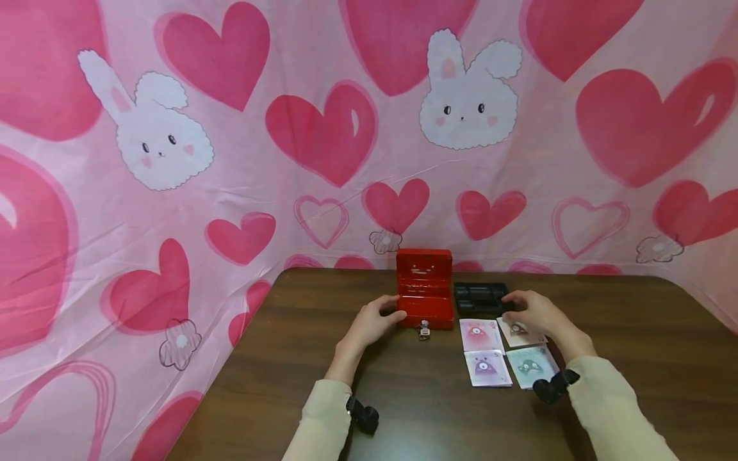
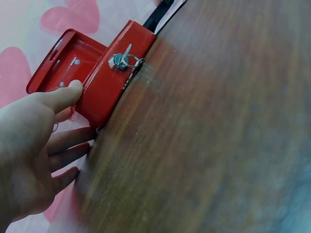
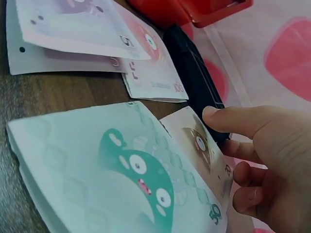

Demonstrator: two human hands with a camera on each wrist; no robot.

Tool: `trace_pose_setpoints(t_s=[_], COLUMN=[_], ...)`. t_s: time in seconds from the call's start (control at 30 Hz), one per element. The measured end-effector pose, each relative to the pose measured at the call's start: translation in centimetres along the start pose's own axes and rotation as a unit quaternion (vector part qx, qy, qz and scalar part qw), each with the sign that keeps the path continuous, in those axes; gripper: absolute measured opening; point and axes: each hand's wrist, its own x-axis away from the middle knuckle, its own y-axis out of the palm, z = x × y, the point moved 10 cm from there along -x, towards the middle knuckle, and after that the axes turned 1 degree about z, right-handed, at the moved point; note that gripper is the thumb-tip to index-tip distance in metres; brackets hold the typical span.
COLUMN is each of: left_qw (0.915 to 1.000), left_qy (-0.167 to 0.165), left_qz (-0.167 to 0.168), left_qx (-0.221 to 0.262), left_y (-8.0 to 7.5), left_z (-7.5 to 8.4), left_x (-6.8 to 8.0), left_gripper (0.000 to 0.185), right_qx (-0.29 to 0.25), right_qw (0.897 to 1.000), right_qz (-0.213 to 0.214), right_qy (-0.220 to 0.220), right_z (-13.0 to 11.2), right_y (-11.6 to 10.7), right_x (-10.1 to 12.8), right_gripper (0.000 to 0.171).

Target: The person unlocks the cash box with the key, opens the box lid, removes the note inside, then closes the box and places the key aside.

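Cream fabric sleeves (image 1: 608,400) lay nearest, the left hand (image 1: 367,326) touching the open-lidded red metal box (image 1: 426,310) with loose fingers, the right hand (image 1: 541,315) pinching the black plastic tray (image 1: 478,296) beside it, where low dragging risked scattering the pastel folded paper notes (image 1: 483,338) just in front.

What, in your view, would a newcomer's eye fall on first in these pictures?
A pink cloth backdrop with hearts and white rabbits probably strikes first, behind the dark brown wooden table. Next come the open, glossy red rectangular box near the table's far edge and, nearer and to its right, four pale paper notes showing cartoon monsters.
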Motion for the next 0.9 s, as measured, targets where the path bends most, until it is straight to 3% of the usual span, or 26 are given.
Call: trace_pose_setpoints(t_s=[0.23,0.53,0.9], left_qw=[1.0,0.9999,0.9999], left_qy=[-0.006,-0.011,-0.012], left_qz=[0.0,0.002,0.0], left_qx=[0.004,0.007,0.012], left_y=[0.0,-0.1,0.0], left_z=[0.0,0.0,0.0], left_x=[0.2,0.2,0.1], left_gripper=[0.05,0.049,0.05], right_qx=[0.032,0.038,0.003], right_qw=[0.999,0.998,0.996], right_qz=[0.006,0.002,0.084], right_qy=[-0.007,0.04,0.028], right_z=[-0.1,0.3,-0.4], right_y=[0.3,0.2,-0.5], right_x=[-0.5,-0.4,1.0], right_gripper=[0.038,0.035,0.032])
